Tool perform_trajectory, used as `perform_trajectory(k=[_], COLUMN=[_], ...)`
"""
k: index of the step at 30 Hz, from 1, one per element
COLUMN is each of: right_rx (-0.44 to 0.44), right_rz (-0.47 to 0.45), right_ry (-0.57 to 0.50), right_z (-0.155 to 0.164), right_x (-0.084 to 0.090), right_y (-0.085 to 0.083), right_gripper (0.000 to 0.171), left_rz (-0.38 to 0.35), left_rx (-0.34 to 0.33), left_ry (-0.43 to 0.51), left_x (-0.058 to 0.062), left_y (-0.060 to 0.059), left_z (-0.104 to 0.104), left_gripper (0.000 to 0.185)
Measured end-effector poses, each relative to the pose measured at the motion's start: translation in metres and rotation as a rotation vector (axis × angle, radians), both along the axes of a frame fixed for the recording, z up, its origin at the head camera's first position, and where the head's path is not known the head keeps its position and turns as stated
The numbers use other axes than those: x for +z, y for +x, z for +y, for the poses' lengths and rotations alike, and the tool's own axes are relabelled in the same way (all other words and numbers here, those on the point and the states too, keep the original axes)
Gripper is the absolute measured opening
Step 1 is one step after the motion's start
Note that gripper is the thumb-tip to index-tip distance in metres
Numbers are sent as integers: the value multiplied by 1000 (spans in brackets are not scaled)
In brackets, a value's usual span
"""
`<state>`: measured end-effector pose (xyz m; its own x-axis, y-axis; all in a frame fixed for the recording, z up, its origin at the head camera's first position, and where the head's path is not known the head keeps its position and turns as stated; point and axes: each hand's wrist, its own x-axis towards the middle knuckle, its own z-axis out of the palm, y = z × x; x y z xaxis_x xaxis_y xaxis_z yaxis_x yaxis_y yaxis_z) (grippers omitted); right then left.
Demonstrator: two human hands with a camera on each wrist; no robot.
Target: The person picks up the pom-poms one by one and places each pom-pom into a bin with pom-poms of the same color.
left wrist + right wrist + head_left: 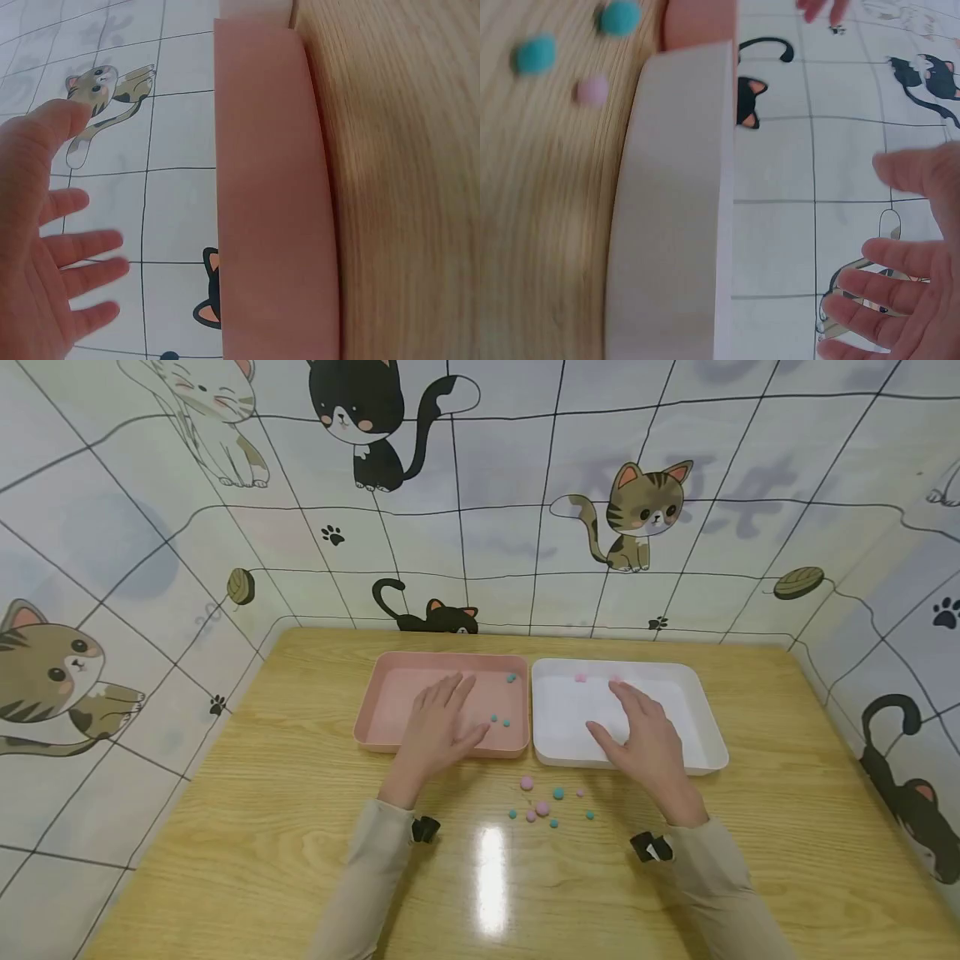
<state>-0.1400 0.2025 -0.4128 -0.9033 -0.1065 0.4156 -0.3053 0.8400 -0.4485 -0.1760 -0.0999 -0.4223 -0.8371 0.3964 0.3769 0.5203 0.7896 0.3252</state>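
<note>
Left hand: the left hand (437,727) is hovering over the near part of the pink tray (390,693), fingers straight and spread, gripping nothing; the left wrist view is showing the same fanned fingers (82,247) beside the tray's outer wall.

Right hand: the right hand (645,735) is hovering over the near middle of the white tray (697,710), fingers straight and loosely spread, holding nothing.

Pink tray: it is sitting on the bench (262,827), left of the white tray and just beside it; three small teal pom-poms (500,720) are lying inside, toward its right side.

White tray: two pink pom-poms (580,677) are lying by its far wall, just beyond the right fingertips.

Loose pom-poms: a mixed pink and teal cluster (543,806) is lying on the bench just in front of the gap between the trays, between the two wrists and touched by neither hand.

Surroundings: walls printed with cartoon cats (637,514) are enclosing the bench on three sides.
</note>
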Motion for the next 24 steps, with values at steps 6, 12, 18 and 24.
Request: perform_trajectory(k=[6, 12, 18, 24], right_rx=[47, 58, 144, 176], right_rz=[60, -104, -225, -342], right_ry=[-307, -422, -453, -447], right_z=[-3, -8, -9, -10], right_x=[-8, -16, -32, -48], right_y=[17, 37, 50, 58], right_gripper=[28, 15, 16, 20], left_rz=[71, 83, 29, -27], left_rx=[-126, -135, -104, -94], left_ry=[140, 163, 205, 238], left_x=[-6, -14, -21, -28], left_y=[7, 13, 16, 16], left_z=[-21, -38, -53, -65], left_gripper=[45, 35, 31, 27])
